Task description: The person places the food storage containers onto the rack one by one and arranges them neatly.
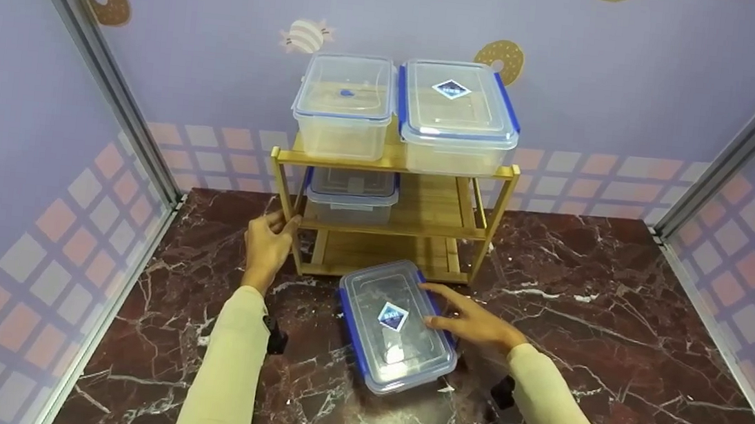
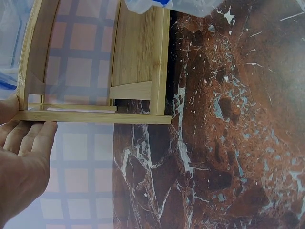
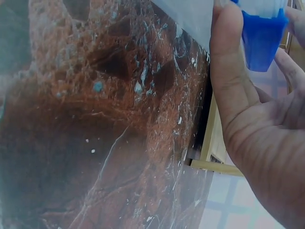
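A clear lidded food container point(image 1: 369, 301) with blue side clips and a diamond label lies at an angle in front of a small wooden rack point(image 1: 437, 207). My right hand point(image 1: 474, 320) holds its right edge, with thumb and fingers around a blue clip point(image 3: 262, 40) in the right wrist view. My left hand point(image 1: 268, 246) grips the rack's left front post; the left wrist view has the thumb on one side of that post point(image 2: 95, 116) and the fingers on the other. Whether the container's underside touches the marbled surface is hidden.
Two deep clear containers, a left one point(image 1: 343, 136) and a right one point(image 1: 455, 157), stand on the rack's top. Another container point(image 1: 350, 209) sits on the middle shelf, at the left. Patterned walls point(image 1: 226, 52) enclose the dark red marbled surface point(image 1: 578, 356).
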A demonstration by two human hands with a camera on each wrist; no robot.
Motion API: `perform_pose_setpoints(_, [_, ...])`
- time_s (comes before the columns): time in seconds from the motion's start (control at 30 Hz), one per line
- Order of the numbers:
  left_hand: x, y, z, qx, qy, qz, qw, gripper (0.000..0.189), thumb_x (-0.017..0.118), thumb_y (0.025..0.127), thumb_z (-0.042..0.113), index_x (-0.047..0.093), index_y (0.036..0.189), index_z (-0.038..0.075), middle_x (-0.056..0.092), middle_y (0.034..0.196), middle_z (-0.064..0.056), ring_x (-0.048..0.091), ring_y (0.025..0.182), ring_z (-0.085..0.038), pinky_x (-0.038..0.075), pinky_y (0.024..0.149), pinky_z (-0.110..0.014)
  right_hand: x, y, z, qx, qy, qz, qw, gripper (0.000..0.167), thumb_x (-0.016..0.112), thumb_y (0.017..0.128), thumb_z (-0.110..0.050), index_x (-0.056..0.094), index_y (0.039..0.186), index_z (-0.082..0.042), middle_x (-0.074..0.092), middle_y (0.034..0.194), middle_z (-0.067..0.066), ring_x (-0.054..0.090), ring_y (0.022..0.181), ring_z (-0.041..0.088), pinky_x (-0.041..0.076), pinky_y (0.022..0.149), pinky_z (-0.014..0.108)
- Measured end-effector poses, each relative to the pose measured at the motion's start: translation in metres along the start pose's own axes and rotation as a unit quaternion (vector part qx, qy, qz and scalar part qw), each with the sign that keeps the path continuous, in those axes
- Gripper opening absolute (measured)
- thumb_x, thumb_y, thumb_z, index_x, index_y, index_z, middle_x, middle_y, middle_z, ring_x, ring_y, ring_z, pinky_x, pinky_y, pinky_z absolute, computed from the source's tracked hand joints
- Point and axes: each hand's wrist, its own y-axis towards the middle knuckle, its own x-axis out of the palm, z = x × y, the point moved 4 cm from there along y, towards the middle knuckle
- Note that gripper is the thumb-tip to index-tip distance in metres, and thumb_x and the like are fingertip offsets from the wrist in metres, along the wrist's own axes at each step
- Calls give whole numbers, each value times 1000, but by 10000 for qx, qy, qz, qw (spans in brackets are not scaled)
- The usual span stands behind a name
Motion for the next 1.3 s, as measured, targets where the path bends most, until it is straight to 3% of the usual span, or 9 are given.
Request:
perform_pose_setpoints(0.17, [0, -1, -1, -83, 32, -12, 10000, 35, 68, 99, 21, 68, 128, 1, 71, 121, -18, 70, 109, -30, 58, 91, -40, -1, -7, 3, 121, 173, 22, 9998, 71, 67, 98, -31, 32, 159, -25, 26, 164, 17, 31, 144, 47, 25, 110, 73])
perform_pose_setpoints(0.27, [-1, -1, -3, -127, 91, -11, 9999, 36, 68, 99, 21, 68, 128, 1, 70, 123, -17, 70, 109, -29, 57, 92, -40, 2, -13, 6, 446, 643, 64, 9969, 72, 68, 98, -31, 31, 159, -30, 29, 160, 22, 44, 134, 48, 42, 101, 68])
perform_pose_setpoints(0.37, [-1, -1, -3, -152, 114, 6, 9998, 36, 68, 99, 22, 68, 128, 1, 71, 122, -17, 70, 109, -29, 58, 91, -39, 5, -17, 9, 687, 1219, 33, 9902, 73, 68, 98, -28, 28, 159, -32, 36, 149, 30, 63, 109, 44, 57, 77, 62])
perform_pose_setpoints(0.5, [-2, 0, -2, -106, 138, 55, 9998, 35, 69, 98, 23, 70, 126, 2, 72, 119, -16, 71, 107, -27, 59, 87, -38, 7, -19, 10, 719, 1524, 74, 9857, 74, 67, 99, -24, 25, 160, -30, 40, 136, 31, 70, 80, 38, 57, 59, 63])
perform_pose_setpoints(0.63, [-1, 1, -1, -69, 142, 47, 9999, 35, 69, 98, 23, 69, 127, 2, 72, 119, -16, 71, 107, -28, 59, 88, -38, 5, -19, 9, 500, 1038, 394, 9926, 72, 69, 97, -26, 30, 158, -26, 47, 136, 25, 64, 104, 37, 57, 81, 60])
perform_pose_setpoints(0.73, [-1, 0, -1, -93, 100, 4, 9999, 37, 69, 98, 22, 68, 128, 1, 71, 120, -17, 71, 108, -29, 58, 90, -39, 4, -18, 9, 419, 814, 525, 9944, 71, 70, 97, -29, 33, 157, -25, 46, 144, 21, 49, 128, 41, 46, 101, 60])
perform_pose_setpoints(0.83, [0, 0, -2, -102, 41, -18, 9999, 39, 69, 98, 22, 66, 130, -1, 70, 121, -18, 70, 108, -29, 57, 91, -39, 5, -18, 11, 462, 927, 519, 9933, 71, 71, 96, -31, 34, 156, -26, 40, 153, 18, 44, 134, 44, 40, 107, 62])
perform_pose_setpoints(1.1, [0, 1, -1, -36, 56, 63, 10000, 37, 69, 98, 21, 68, 128, 0, 70, 121, -18, 70, 108, -30, 58, 91, -40, 4, -17, 16, 507, 1351, 570, 9879, 69, 74, 94, -28, 41, 154, -26, 43, 152, 16, 46, 132, 38, 43, 105, 58])
perform_pose_setpoints(1.3, [1, 1, -2, -50, 37, 52, 10000, 38, 69, 98, 21, 67, 129, 0, 70, 123, -18, 70, 110, -30, 57, 92, -40, 7, -18, 17, 571, 1583, 513, 9844, 63, 73, 94, -27, 45, 151, -25, 42, 149, 21, 57, 116, 36, 56, 87, 52])
